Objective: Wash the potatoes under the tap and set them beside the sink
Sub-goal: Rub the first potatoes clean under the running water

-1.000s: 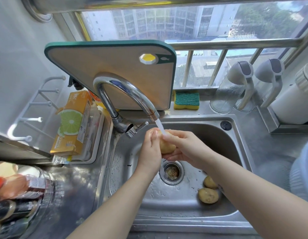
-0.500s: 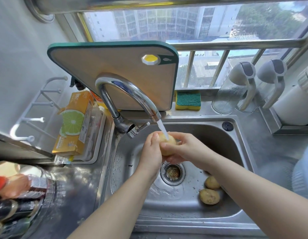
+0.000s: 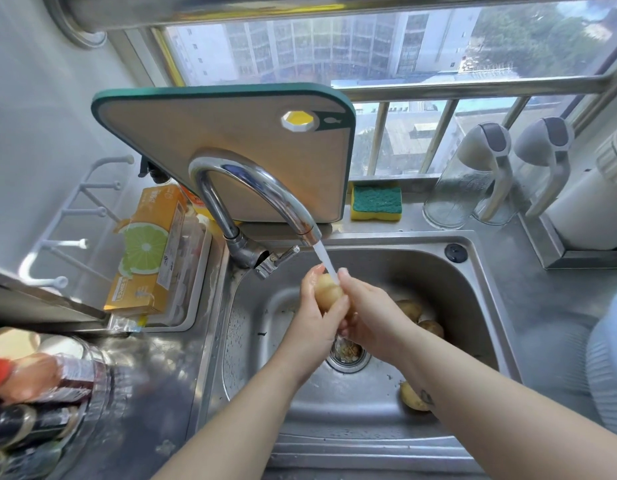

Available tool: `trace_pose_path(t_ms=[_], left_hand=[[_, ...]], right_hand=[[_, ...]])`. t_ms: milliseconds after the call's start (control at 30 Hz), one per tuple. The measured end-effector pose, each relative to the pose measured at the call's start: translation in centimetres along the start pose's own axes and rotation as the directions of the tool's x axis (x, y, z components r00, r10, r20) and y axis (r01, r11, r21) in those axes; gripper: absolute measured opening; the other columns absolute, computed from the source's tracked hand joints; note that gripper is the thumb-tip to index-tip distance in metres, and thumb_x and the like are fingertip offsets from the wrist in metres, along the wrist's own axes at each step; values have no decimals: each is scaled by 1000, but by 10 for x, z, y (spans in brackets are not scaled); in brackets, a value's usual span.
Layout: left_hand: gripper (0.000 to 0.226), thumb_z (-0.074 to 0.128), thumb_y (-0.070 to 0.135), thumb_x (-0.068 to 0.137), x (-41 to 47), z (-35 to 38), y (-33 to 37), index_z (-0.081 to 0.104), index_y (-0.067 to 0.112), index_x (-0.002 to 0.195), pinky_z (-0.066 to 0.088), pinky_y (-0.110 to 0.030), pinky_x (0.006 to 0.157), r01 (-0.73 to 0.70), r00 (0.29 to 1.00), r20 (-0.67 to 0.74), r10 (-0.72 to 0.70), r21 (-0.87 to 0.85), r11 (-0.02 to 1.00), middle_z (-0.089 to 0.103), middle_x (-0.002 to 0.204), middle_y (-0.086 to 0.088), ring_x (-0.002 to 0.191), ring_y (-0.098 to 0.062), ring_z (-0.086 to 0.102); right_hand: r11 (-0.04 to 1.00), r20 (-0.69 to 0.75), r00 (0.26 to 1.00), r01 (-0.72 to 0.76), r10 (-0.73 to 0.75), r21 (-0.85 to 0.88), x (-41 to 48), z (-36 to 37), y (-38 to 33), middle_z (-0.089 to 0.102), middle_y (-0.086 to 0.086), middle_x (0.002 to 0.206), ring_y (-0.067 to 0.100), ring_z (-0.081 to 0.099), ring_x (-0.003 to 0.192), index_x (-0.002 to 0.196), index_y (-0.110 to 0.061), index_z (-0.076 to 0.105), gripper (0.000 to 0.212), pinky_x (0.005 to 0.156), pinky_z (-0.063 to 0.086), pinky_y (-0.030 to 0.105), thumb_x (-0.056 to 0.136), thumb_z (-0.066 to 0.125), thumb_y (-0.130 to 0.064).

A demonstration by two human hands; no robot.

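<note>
Potato in hand is sitting up over the middle of the sink, directly under the stream of water that is running from the tap. We are gripping it from both sides. The left hand is curling its fingers round the near side, and the right hand is closing on the far side with its fingertips up by the water. Neither of our hands is hanging loose.

We are judging the potato to be firm and light enough for one hand, and hard enough that a squeeze is not going to hurt it. The wet skin is likely making it slippery, though, and its rounded shape is giving our fingers no edge to catch. So we are favouring a full wrap round the thickest part, palm underneath, over a fingertip pinch at the ends. A slip is only going to drop it back into the basin.

Three more potatoes are lying on the sink floor. Two are sitting close together beyond the right wrist, and one is partly hiding beneath the right forearm. The drain strainer is lying below our hands. The steel counter is running along the sink's right side, and we are expecting the washed ones to go there.
</note>
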State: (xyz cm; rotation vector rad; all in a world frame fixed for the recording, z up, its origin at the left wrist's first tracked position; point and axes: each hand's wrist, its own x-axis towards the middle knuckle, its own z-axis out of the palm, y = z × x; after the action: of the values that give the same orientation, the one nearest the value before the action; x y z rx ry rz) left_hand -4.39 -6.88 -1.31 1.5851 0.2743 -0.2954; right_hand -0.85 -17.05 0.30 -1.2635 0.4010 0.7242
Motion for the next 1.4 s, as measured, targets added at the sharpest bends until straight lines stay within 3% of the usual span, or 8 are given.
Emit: trace_pose_path(t_ms=[267,467,633,833,933,1067,1233,1400], left_hand=[[17,59,31,76,19,12,13,56,31,92,49,-33,52,-16,908,-390,-151,-393,919,63,95,-14,77,-29,62],[21,45,25,96,28,1,21,61,12,92,53,-33,52,206,826,-250,-505,-701,683,65,85,-15,65,-27,62],[33,35,33,98,25,2,17,62,14,102,49,-34,68,351,844,6,-537,-763,543,65,91,-13,79,-25,62],[24,33,34,101,11,14,14,50,29,116,51,-40,83,84,971,-178,-161,-378,922,61,116,-10,103,-24,61],[14,50,33,95,9,5,2,52,35,108,49,-30,90,-45,981,-190,33,-59,997,63,110,2,101,-11,61],[26,65,47,67,9,4,5,65,32,89,52,-48,85,-59,956,-295,-2,-198,978,70,93,-5,93,-26,66],[26,48,32,94,21,4,19,61,15,79,49,-31,60,89,856,-403,-324,-502,860,64,79,-15,69,-28,61],[25,43,26,98,20,0,28,55,10,83,49,-35,63,247,801,-233,-551,-710,660,59,76,-13,65,-25,58]], right_hand=[[968,138,967,227,-212,-105,-9,11,-3,63,8,87,23,59,70,131,-19,50,32,55,54,26,100,40,-21],[394,380,825,542,-418,-743,-1,-12,5,53,-3,101,15,51,86,141,-37,31,59,87,42,27,90,59,-25],[491,269,817,533,-509,-689,2,-10,8,62,-3,100,12,58,92,114,-29,51,33,81,46,25,85,54,-45],[925,-55,964,232,-260,-300,8,4,-1,43,-4,63,8,43,47,80,-24,52,38,44,30,23,100,28,-45],[982,-35,999,-11,5,-186,2,3,-2,37,-2,44,12,30,39,77,-15,50,52,45,23,23,97,24,-57],[956,12,1000,26,-23,-293,-1,7,1,32,-4,46,8,28,36,81,-16,50,53,40,22,19,98,18,-55],[626,206,917,386,-342,-677,-3,8,6,50,3,85,12,52,66,115,-14,48,38,60,41,25,102,22,-39],[353,278,891,406,-359,-843,-3,-7,13,62,13,103,31,60,94,116,-8,46,44,81,45,42,98,32,-46]])
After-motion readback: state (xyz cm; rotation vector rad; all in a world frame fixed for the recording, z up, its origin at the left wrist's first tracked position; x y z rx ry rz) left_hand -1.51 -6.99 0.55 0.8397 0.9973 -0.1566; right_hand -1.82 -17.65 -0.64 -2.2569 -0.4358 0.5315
